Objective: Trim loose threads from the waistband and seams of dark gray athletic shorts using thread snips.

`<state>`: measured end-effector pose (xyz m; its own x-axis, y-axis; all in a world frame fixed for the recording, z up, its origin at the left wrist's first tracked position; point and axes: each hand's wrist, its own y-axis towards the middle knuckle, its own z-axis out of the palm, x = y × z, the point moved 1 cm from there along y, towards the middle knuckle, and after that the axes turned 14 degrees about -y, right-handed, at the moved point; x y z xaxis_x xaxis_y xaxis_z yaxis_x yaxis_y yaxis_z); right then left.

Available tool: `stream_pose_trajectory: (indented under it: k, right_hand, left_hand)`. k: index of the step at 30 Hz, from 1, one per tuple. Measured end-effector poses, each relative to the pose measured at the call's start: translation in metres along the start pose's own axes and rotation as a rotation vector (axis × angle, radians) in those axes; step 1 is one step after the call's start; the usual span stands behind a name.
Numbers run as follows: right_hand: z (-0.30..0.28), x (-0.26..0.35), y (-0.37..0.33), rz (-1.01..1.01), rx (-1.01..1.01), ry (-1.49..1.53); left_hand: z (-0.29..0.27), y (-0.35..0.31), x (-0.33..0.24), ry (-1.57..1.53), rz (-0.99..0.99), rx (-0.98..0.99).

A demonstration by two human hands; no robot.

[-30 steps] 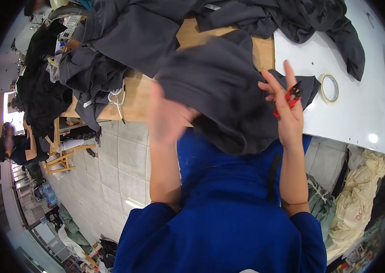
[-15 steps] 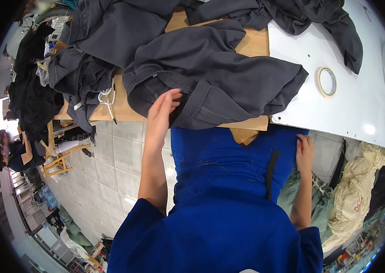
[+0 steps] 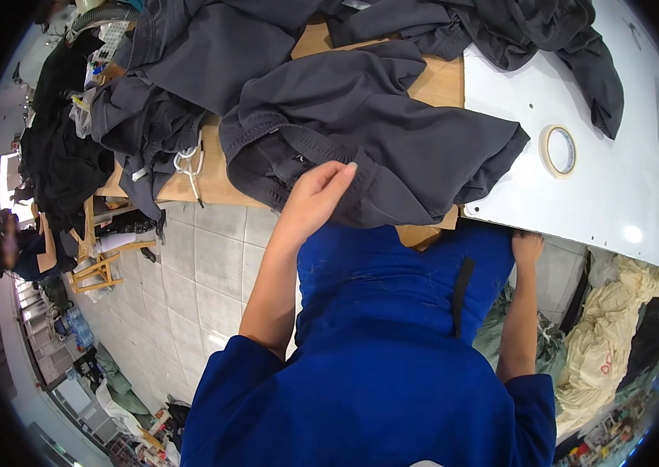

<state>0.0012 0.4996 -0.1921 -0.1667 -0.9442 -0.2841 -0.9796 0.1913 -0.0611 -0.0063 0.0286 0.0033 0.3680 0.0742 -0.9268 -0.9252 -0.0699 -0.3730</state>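
Note:
Dark grey elastic-waist pants (image 3: 392, 117) lie across the front of the wooden table, their gathered waist opening turned toward me. At the near side of that waistband, my left hand (image 3: 318, 194) has its thumb and fingers closed on the fabric edge. My right hand (image 3: 528, 246) is low on the right, just under the front edge of the white tabletop. Its fingertips are hidden beneath that edge, so I cannot tell whether they hold anything.
A roll of tape (image 3: 558, 151) lies on the white tabletop (image 3: 617, 210). More dark grey garments (image 3: 213, 54) cover the wooden table (image 3: 224, 183), with a white drawstring (image 3: 187, 161) at left. Cream cloth bundles (image 3: 594, 342) stand at right. Another person (image 3: 30, 245) works far left.
My left hand has moved right and slightly down from inside the waist opening and closed on the waistband. My right hand has slid forward under the white tabletop's edge.

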Motion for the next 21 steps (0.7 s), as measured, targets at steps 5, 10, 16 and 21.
stream_pose_trajectory:
  k: [5,10,16,21]
  right_hand:
    - [0.011,0.005,0.006,-0.11,-0.119,-0.071]
    - [0.01,-0.01,0.008,-0.237,-0.013,-0.089]
    - [0.009,-0.01,0.016,-0.177,0.124,-0.055]
    - [0.006,-0.027,0.002,-0.231,0.094,0.396]
  left_hand:
    - [0.004,-0.008,0.01,-0.087,-0.16,0.194]
    - [-0.001,-0.018,0.019,-0.119,-0.105,0.2]
    - [0.006,-0.025,0.009,-0.357,-0.137,0.146]
    - [0.002,-0.027,0.01,-0.378,-0.093,0.125]
